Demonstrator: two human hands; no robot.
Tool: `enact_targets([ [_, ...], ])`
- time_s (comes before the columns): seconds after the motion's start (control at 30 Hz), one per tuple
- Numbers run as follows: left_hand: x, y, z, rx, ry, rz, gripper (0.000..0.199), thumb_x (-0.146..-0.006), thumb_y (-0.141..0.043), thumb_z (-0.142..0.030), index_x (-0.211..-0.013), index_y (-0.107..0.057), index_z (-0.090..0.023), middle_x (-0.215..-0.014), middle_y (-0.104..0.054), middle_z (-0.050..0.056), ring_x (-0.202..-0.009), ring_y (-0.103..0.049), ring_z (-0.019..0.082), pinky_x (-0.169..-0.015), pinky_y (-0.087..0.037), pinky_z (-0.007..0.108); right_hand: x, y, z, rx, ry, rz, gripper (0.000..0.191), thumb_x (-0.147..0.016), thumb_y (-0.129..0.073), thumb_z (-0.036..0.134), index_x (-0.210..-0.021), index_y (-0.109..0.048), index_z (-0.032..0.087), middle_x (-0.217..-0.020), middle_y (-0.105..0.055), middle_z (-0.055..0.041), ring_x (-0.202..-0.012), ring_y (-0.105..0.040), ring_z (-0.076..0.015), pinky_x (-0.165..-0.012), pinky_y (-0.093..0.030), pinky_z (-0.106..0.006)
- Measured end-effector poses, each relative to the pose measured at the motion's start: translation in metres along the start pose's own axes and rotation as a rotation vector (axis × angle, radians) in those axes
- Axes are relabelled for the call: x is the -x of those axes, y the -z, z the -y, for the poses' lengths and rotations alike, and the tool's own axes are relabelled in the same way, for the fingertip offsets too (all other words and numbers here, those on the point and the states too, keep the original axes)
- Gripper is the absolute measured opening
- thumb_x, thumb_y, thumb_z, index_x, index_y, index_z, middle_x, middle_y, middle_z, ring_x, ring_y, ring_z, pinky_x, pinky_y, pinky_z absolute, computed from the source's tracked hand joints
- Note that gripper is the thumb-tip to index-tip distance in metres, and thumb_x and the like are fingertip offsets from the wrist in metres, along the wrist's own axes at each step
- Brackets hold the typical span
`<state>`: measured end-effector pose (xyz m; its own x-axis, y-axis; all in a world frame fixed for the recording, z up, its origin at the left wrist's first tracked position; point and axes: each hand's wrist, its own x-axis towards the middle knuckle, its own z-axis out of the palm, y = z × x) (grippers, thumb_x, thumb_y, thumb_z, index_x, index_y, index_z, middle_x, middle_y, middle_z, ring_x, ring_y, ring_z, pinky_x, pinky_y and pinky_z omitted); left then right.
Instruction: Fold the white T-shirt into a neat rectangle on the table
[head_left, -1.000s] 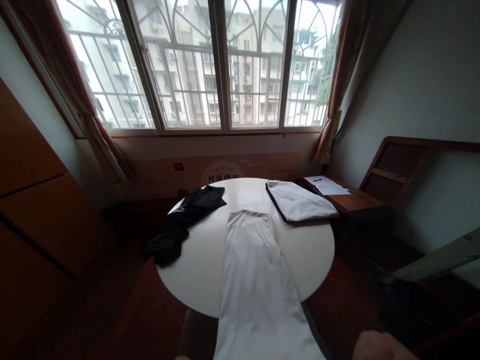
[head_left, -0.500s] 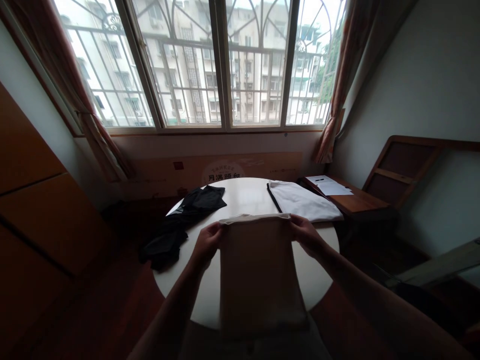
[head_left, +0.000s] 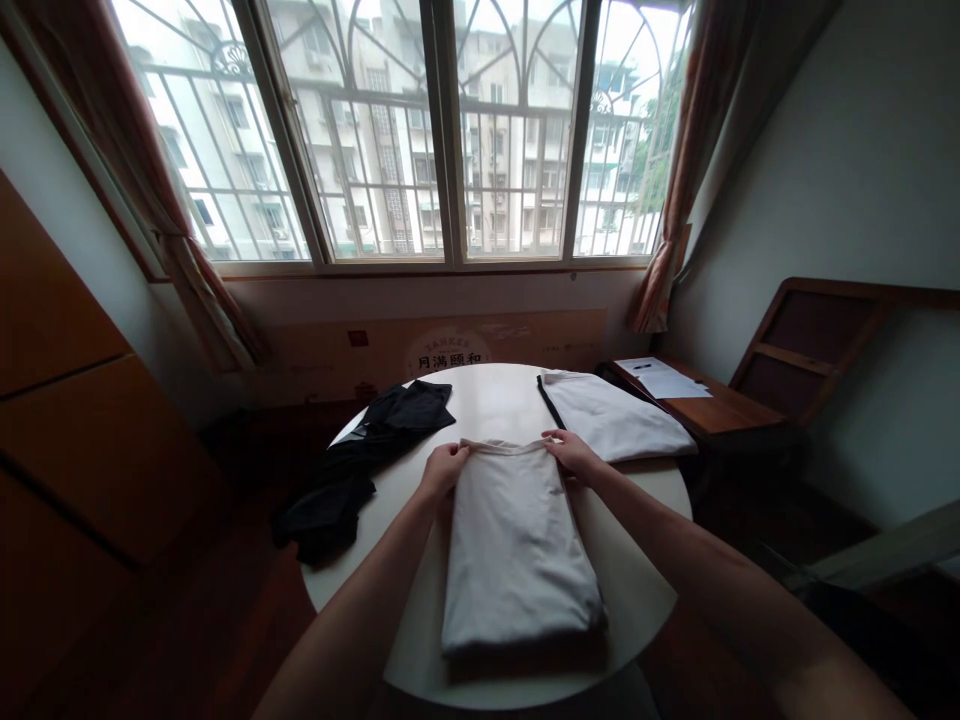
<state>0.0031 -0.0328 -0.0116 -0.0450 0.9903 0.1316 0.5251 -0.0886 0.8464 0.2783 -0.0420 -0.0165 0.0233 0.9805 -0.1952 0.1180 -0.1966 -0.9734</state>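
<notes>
A white T-shirt (head_left: 517, 545), folded into a long rectangle, lies over the near part of the round white table (head_left: 487, 395). Its neckline edge faces the window. At the far left corner, my left hand (head_left: 444, 468) pinches the cloth between thumb and fingers. My right hand (head_left: 571, 455) is closed on the far right corner, one finger lying along the top edge. The shirt's near end looks slightly raised, with a dark shadow under it.
Crumpled black clothing (head_left: 360, 450) hangs over the table's left edge. A folded white garment with a black edge (head_left: 607, 415) lies at the back right. Beyond it, papers (head_left: 664, 380) and a pen rest on a wooden chair seat (head_left: 720, 410). Orange cabinets (head_left: 67, 450) stand at left.
Both hands have lowered the T-shirt from upright above the table to lying along its top. My hands have come closer together, and the cloth's lit face now shows.
</notes>
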Motion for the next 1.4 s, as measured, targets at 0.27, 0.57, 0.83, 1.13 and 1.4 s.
enact_targets([
  [0.27, -0.006, -0.001, 0.0, -0.203, -0.078, -0.047, 0.03, -0.093, -0.052, -0.033, -0.097, -0.076, -0.017, -0.096, -0.078, 0.008, -0.087, -0.071, 0.022, -0.073, -0.049, 0.027, -0.012, 0.003, -0.002, 0.003, 0.0, -0.045, 0.052, -0.094, -0.058, 0.034, -0.143, -0.048, 0.021, -0.097, -0.068, -0.0058, -0.057, -0.051, -0.009, -0.053, -0.046, -0.021],
  [0.57, 0.018, -0.024, -0.031, -0.625, -0.499, -0.062, 0.047, -0.093, -0.055, -0.021, -0.14, -0.056, -0.021, -0.151, -0.049, 0.014, -0.141, -0.041, 0.03, -0.118, -0.031, 0.045, 0.016, 0.02, 0.014, -0.144, -0.126, 0.231, 0.092, -0.091, -0.062, 0.025, -0.161, -0.003, 0.026, -0.107, -0.068, -0.0085, -0.072, -0.067, -0.0122, -0.066, -0.058, -0.027],
  [0.83, 0.009, -0.073, -0.052, -0.831, -0.545, 0.467, 0.058, -0.104, -0.031, -0.048, -0.153, -0.042, -0.021, -0.161, -0.036, 0.018, -0.15, -0.03, 0.035, -0.12, -0.019, 0.058, 0.085, 0.031, 0.013, -0.311, -0.206, 0.529, 0.107, -0.084, -0.074, 0.03, -0.16, 0.001, 0.035, -0.095, -0.068, -0.003, -0.071, -0.069, -0.0151, -0.065, -0.058, -0.029],
  [1.13, -0.001, -0.082, -0.047, -0.813, -0.468, 0.471, 0.06, -0.102, -0.029, -0.056, -0.155, -0.039, -0.028, -0.163, -0.031, 0.014, -0.152, -0.026, 0.033, -0.12, -0.013, 0.063, 0.17, 0.044, -0.018, -0.236, -0.164, 0.659, 0.104, -0.074, -0.086, 0.037, -0.159, -0.025, 0.034, -0.074, -0.053, 0.0073, -0.058, -0.045, -0.0046, -0.057, -0.036, -0.018],
  [1.4, -0.008, -0.078, -0.051, -0.763, -0.449, 0.211, 0.05, -0.094, -0.054, -0.041, -0.14, -0.059, -0.021, -0.146, -0.057, 0.014, -0.133, -0.053, 0.03, -0.113, -0.037, 0.044, 0.194, 0.039, -0.031, -0.229, -0.087, 0.514, 0.074, -0.07, -0.086, 0.044, -0.138, -0.06, 0.028, -0.112, -0.062, -0.0042, -0.099, -0.059, -0.017, -0.084, -0.045, -0.027],
])
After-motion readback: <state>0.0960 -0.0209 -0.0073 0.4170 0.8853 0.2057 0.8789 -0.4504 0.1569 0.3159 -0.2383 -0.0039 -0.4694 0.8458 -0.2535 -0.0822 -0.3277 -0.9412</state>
